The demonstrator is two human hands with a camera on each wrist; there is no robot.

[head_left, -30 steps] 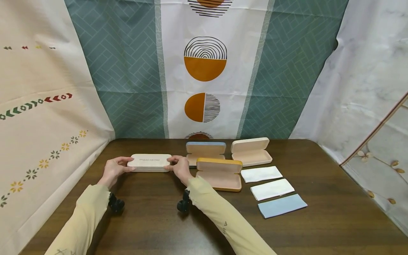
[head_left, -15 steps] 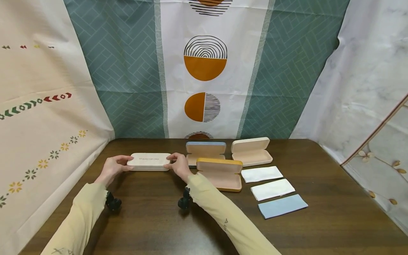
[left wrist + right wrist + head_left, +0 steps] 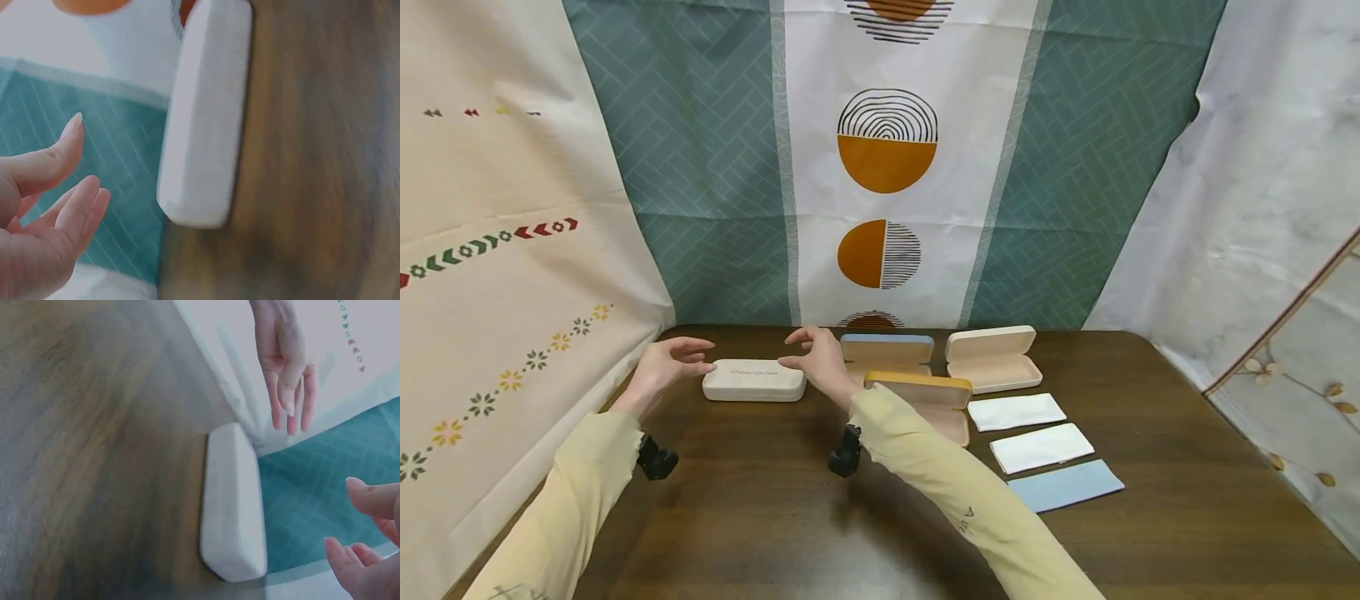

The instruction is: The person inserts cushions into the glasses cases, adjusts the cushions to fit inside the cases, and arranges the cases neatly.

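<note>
My left hand [image 3: 661, 367] hangs just beside the left end of the closed white case [image 3: 754, 383], and my right hand [image 3: 824, 367] hangs just beside its right end. Neither holds anything: on each, the thumb stands apart from the loosely bent fingers with a fairly wide gap, and the 2 wrist views show my hands free of the case. It lies flat on the brown table [image 3: 752, 517], toward the far left, its long side facing me.

I judge the step in hand to be settling where this case sits. If it needs shifting, the next move calls for bringing thumbs and fingers in on its 2 ends; if not, for drawing my hands away without nudging it.

I count 4 cases: 1 closed and 3 with lids raised. Those 3 are 1 blue-lidded case [image 3: 887, 347], 1 yellow case [image 3: 925, 386] in front of it, and 1 cream case [image 3: 992, 342] to the right. I count 3 folded cloths: 1 far white cloth [image 3: 1017, 412], 1 middle white cloth [image 3: 1042, 448] and 1 blue cloth [image 3: 1071, 485] nearest me, partly covered by my right sleeve [image 3: 955, 492]. What the closed case contains, I cannot tell
</note>
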